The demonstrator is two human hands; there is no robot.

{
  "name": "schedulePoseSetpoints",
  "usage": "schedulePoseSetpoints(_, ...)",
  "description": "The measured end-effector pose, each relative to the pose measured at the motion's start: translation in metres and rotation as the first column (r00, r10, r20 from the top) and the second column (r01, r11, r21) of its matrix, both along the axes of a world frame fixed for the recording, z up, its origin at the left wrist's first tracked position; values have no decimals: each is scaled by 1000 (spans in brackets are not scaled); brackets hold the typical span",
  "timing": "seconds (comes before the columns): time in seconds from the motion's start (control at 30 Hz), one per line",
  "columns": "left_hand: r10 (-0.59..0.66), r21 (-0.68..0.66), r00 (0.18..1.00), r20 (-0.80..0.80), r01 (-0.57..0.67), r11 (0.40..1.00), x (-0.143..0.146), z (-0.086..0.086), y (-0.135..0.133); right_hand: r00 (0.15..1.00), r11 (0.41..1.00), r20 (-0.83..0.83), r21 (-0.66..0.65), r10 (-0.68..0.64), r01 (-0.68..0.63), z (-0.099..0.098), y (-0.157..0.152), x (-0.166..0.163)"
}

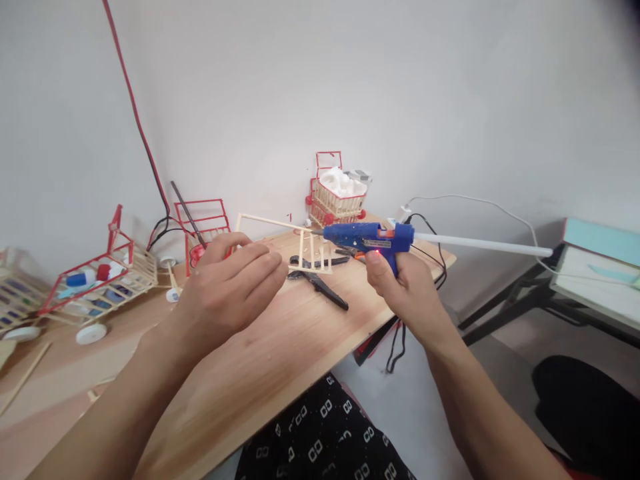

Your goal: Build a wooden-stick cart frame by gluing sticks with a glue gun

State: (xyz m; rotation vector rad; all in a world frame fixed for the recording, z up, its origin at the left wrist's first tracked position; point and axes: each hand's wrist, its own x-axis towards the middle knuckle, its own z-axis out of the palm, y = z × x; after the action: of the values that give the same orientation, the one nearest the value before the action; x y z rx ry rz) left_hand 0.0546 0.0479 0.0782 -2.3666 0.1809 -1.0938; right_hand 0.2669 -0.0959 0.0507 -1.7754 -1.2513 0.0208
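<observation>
My right hand (400, 280) is closed round the grip of a blue glue gun (370, 237) with a long white glue stick (480, 245) out its back; its red light is on. The nozzle points left at a pale wooden stick frame (280, 230). My left hand (230, 280) holds that frame, fingers curled over its left part, above the wooden table (280, 340). The frame's small ladder-like end (316, 257) hangs just under the nozzle.
Black pliers (320, 287) lie on the table under the frame. Stick-built trolley models stand around: one with red trim at the left (100, 280), a red wire frame (203, 223), another at the back holding white stuff (337, 190). Cables run off the right edge. Books (595, 263) rest at far right.
</observation>
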Motion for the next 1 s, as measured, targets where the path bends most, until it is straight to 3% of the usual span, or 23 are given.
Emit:
schedulePoseSetpoints(0.4,-13,1,1000,-2,13,1000,0,-2,1,993,999,104,14,-47,45,-1,-1,1)
schedulePoseSetpoints(0.67,89,-34,991,95,-86,996,-4,-5,9,967,980,250,197,-52,2,-12,-5,17)
schedulePoseSetpoints(0.8,101,-43,990,96,-98,994,-3,-7,11,982,958,186,272,41,-92,-20,-11,23)
schedulePoseSetpoints(1.0,83,-35,991,101,-80,996,-1,-9,8,969,971,-72,52,236,-233,-17,-19,10)
